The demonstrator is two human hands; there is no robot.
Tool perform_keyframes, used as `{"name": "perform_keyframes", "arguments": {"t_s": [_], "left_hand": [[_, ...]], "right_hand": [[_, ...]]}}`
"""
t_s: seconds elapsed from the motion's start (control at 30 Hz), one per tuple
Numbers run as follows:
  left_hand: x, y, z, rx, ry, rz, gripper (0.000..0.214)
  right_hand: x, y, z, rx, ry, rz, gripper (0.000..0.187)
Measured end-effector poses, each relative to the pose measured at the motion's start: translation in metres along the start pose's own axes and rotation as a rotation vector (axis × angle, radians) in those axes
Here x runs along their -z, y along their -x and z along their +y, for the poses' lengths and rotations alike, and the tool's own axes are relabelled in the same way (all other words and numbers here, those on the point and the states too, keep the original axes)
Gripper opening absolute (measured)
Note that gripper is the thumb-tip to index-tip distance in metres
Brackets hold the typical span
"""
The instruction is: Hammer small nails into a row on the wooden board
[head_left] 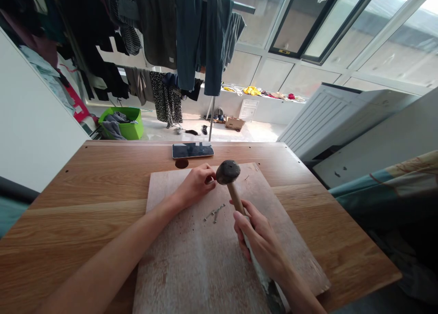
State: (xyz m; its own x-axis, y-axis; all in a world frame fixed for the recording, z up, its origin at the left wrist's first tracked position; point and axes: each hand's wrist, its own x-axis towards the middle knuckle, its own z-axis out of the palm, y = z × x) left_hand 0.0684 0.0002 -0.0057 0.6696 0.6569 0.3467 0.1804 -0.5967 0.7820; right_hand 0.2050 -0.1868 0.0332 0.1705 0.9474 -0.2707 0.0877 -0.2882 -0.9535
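Observation:
My right hand (255, 229) is wrapped round the handle of a mallet (228, 172) with a dark, rounded head and a wooden shaft. Its head is raised just to the right of my left fingertips. My left hand (198, 184) rests near the far edge of a worn wooden board (205, 268), thumb and fingers pinched together. Whatever the pinch holds is hidden or too small to make out. Between the two hands lie several loose metal screws or nails (214, 212). Small dark holes or specks dot the board left of them.
The board lies on a wood-grain table (85, 200). At its back edge are a phone (192, 150) and a round hole (181, 163). Beyond stand a green basket (132, 129) of cloth, hanging clothes (191, 40), and a white ribbed panel (318, 113) on the right.

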Motion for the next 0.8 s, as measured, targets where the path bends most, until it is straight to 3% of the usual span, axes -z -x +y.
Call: {"name": "perform_keyframes", "arguments": {"t_s": [0.23, 0.37, 0.47, 0.6, 0.8], "left_hand": [[0.012, 0.0, 0.015, 0.113, -0.137, -0.075, 0.012], [0.027, 0.003, 0.051, 0.148, -0.303, -0.377, 0.013], [0.024, 0.008, 0.078, 0.116, -0.478, -0.576, 0.016], [0.005, 0.016, 0.092, 0.024, -0.691, -0.559, 0.015], [-0.006, 0.025, 0.093, -0.213, -0.734, -0.609, 0.016]], "right_hand": [[0.017, 0.024, 0.001, -0.062, 0.043, 0.024, 0.059], [0.034, 0.04, 0.009, -0.145, 0.13, 0.042, 0.064], [0.039, 0.043, 0.015, -0.165, 0.17, 0.042, 0.069], [0.038, 0.041, 0.017, -0.182, 0.177, 0.057, 0.074], [0.037, 0.04, 0.018, -0.188, 0.147, 0.059, 0.07]]}}
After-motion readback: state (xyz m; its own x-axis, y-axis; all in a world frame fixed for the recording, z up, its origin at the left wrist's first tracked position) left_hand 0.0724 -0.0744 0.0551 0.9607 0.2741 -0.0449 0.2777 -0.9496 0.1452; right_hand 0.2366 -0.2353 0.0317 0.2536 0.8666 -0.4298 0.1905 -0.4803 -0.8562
